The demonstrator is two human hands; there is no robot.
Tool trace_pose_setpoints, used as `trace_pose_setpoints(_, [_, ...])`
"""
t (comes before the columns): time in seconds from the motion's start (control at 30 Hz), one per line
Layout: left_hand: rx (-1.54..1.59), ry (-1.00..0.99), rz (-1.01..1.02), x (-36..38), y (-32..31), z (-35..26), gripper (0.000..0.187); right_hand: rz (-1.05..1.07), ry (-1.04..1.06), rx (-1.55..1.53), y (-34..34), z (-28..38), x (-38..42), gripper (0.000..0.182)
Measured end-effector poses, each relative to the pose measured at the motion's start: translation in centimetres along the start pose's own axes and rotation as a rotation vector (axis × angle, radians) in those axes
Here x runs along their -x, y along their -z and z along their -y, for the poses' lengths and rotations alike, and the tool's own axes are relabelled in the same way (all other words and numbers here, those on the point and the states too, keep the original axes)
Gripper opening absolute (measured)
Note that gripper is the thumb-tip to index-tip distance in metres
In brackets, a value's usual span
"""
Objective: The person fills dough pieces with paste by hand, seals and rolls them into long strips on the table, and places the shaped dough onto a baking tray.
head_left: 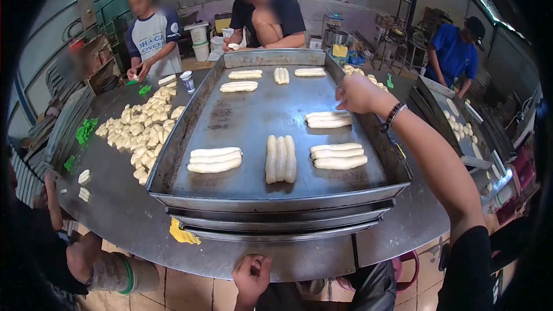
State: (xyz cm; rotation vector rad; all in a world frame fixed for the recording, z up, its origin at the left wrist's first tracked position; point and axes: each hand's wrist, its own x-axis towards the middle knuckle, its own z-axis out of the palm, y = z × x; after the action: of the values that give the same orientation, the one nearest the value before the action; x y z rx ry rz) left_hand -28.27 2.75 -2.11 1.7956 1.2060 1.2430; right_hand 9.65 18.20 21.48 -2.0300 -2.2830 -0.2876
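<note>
My right hand (358, 94), with a dark beaded bracelet on its wrist, is over the right side of a large metal baking tray (247, 193). Its fingers are bunched and point down; whatever they may hold is hidden. Just below it lies a set of dough strips (328, 120). Nearer me on the tray are more dough sets: one at left (215, 160), one upright in the middle (280, 159) and one at right (339, 156). Several smaller sets lie at the far end. My left hand (252, 275) rests at the table's front edge, fingers curled, nothing visible in it.
More trays (276, 223) are stacked underneath. A heap of dough pieces (144, 129) covers the table at left; a yellow cloth (183, 233) lies by the stack. Co-workers stand or sit around the table. Another tray (455, 121) with dough stands at right.
</note>
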Motion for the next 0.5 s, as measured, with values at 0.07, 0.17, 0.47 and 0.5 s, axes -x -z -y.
trace_pose_setpoints(0.07, [-0.001, -0.011, 0.000, -0.1, -0.1, -0.2, 0.017, 0.106, 0.106, -0.078, -0.7, 0.7, 0.9, 0.023])
trace_pose_setpoints(0.17, [-0.012, -0.017, 0.003, 0.0, -0.2, -0.3, 0.018, 0.117, 0.031, 0.003, -0.3, 1.6, 1.8, 0.026])
trace_pose_setpoints(0.47, [-0.032, -0.043, 0.034, 0.4, -0.4, 1.3, 0.020, 0.233, 0.152, -0.264, -2.4, 3.5, 1.5, 0.058])
trace_pose_setpoints(0.5, [-0.094, 0.019, 0.030, 0.3, -0.3, 0.5, 0.020, 0.343, 0.186, -0.286, -2.9, 3.3, 1.0, 0.058])
